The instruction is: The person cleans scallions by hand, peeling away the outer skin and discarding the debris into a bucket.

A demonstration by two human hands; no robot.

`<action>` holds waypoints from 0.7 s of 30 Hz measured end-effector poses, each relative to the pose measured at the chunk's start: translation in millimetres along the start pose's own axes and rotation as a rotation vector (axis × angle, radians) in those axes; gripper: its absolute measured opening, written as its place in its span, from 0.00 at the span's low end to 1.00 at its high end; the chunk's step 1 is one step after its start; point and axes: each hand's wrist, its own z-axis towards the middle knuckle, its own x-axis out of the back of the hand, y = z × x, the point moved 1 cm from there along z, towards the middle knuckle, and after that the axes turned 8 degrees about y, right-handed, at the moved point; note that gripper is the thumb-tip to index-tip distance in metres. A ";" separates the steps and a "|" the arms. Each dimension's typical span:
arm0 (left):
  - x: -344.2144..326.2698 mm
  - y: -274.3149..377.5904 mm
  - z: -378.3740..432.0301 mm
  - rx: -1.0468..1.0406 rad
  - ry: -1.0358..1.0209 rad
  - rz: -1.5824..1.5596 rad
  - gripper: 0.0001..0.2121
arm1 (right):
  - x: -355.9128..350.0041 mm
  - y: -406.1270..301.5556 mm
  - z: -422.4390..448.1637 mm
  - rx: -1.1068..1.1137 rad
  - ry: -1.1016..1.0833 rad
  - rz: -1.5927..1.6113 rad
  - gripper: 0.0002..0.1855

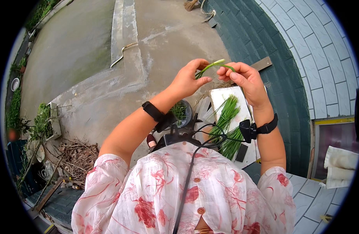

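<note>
Held up in front of me is a thin green stalk (209, 67) with a pale cut end, probably a chive or spring onion. My left hand (189, 76) has its curled fingers on the stalk, the thumb pointing right. My right hand (249, 82) pinches a bent green strand of it between thumb and fingers. Below the hands, a white board (220, 95) carries bunches of long green stalks (227, 114). A dark flat block (241, 153) lies at the board's lower part. Left of the board, partly behind my left wrist, a round basin (187, 112) holds more greens.
Black wrist cameras (249, 130) with cables cross before my chest. Dark tiled wall (287, 102) runs along the right, with a wooden plank (261, 63) against it. Dry twigs (78, 158) and a planter (54, 122) stand at left. A short hose (122, 54) lies on the concrete.
</note>
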 end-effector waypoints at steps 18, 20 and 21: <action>81.1 -2.4 -55.2 0.606 -0.023 -0.123 0.09 | -54.9 57.3 38.6 -0.076 -0.022 -0.220 0.06; 83.1 1.4 -57.3 0.630 -0.034 -0.091 0.09 | -50.9 68.8 42.1 0.050 0.042 -0.355 0.07; 84.5 1.9 -59.1 0.636 -0.033 -0.059 0.09 | -53.0 66.5 39.6 0.129 0.039 -0.448 0.06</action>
